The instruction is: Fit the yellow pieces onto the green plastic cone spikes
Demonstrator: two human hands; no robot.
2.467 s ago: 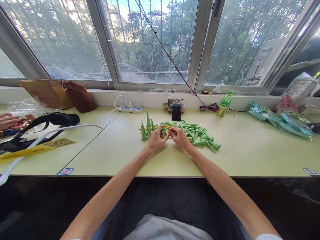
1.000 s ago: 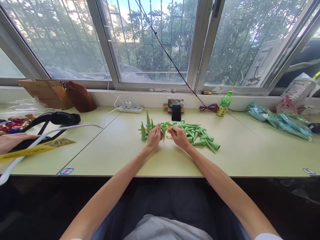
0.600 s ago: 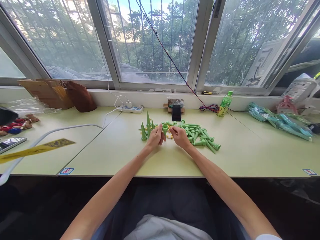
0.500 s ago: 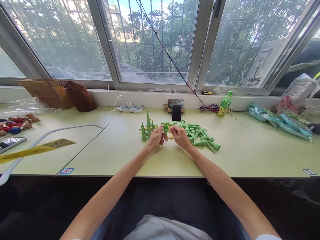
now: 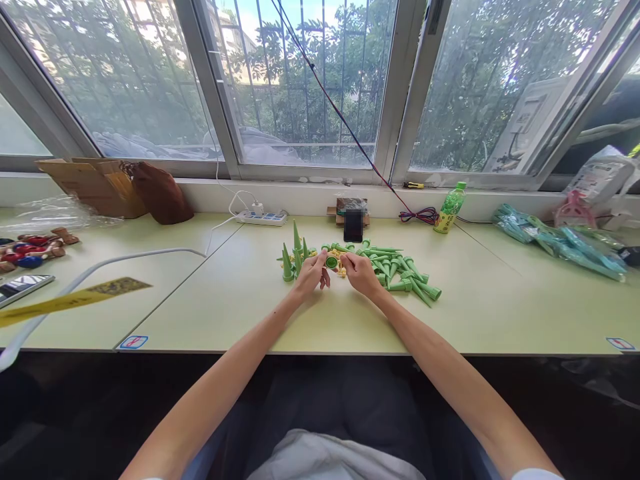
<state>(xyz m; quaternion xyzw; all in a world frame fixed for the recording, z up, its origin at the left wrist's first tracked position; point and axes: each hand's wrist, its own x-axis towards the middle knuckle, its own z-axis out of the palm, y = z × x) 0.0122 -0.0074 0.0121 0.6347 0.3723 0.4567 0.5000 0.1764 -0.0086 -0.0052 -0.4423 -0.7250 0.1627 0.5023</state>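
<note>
Between the thumb and fingers of my left hand (image 5: 312, 273) is a green plastic cone spike (image 5: 331, 263), its round open end turned up towards me. My right hand (image 5: 362, 275) is pinched close beside that opening; whatever its fingertips hold is too small to make out. Small yellow pieces (image 5: 342, 269) lie on the table between and behind the hands. To the left, several green spikes (image 5: 287, 265) stand upright on their wide ends. A loose heap of green spikes (image 5: 400, 285) lies to the right of my right hand.
Behind the hands a dark phone (image 5: 353, 227) leans on a small box. A green drink bottle (image 5: 449, 208) and a power strip (image 5: 262, 218) stand near the window sill. Blue plastic bags (image 5: 565, 243) lie right; a yellow strip (image 5: 75, 301) hangs across the left.
The spike in my left hand has tipped so its open end faces me more. My right hand stays pinched, in nearly the same place.
</note>
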